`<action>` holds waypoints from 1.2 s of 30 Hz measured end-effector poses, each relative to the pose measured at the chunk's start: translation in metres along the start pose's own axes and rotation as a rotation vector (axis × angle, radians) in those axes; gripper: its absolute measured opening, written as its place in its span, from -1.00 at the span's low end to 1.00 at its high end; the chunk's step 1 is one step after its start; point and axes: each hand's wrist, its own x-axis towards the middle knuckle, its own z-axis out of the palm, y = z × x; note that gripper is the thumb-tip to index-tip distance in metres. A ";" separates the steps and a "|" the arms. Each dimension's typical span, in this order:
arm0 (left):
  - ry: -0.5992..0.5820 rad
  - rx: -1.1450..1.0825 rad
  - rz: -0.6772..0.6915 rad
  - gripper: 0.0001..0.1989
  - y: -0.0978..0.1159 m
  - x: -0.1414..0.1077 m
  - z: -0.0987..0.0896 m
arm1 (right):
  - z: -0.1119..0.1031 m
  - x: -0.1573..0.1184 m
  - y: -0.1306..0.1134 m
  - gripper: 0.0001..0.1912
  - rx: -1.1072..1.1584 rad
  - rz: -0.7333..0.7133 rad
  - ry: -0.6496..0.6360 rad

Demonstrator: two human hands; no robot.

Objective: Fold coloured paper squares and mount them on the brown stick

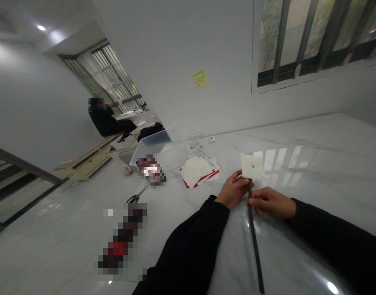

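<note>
My left hand (234, 192) is closed near the top of a thin dark brown stick (253, 229), its fingers at the lower edge of a piece of white paper (248, 162). A small shiny round dot shows in the middle of the paper, which sits at the stick's upper end. Just below, my right hand (274, 201) pinches the stick between thumb and fingers. The stick's lower end reaches toward me over the glossy table. How paper and stick are joined is hidden.
White and red paper sheets (197, 171) lie left of my hands. Beyond are a clear plastic bin (154, 141) and a small white block (211, 139). Scissors (134, 198) and two blurred-out items lie further left. A person (103, 119) sits in the far room.
</note>
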 end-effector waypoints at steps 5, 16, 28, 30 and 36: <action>0.032 -0.040 -0.015 -0.63 0.004 0.003 -0.003 | 0.005 -0.003 -0.006 -0.57 -0.010 0.045 -0.119; -0.002 -0.028 0.040 -0.71 -0.003 0.005 -0.005 | 0.006 -0.003 -0.006 -0.55 -0.030 0.056 -0.131; 0.001 -0.027 0.088 -0.75 0.000 0.005 0.000 | -0.005 0.008 -0.002 -0.80 0.694 0.131 0.430; -0.021 -0.020 0.090 -0.73 -0.002 0.005 0.001 | -0.006 0.009 -0.002 -0.82 0.711 0.112 0.455; -0.038 0.001 0.074 -0.71 -0.006 0.006 0.001 | -0.007 0.010 0.000 -0.79 0.676 0.080 0.477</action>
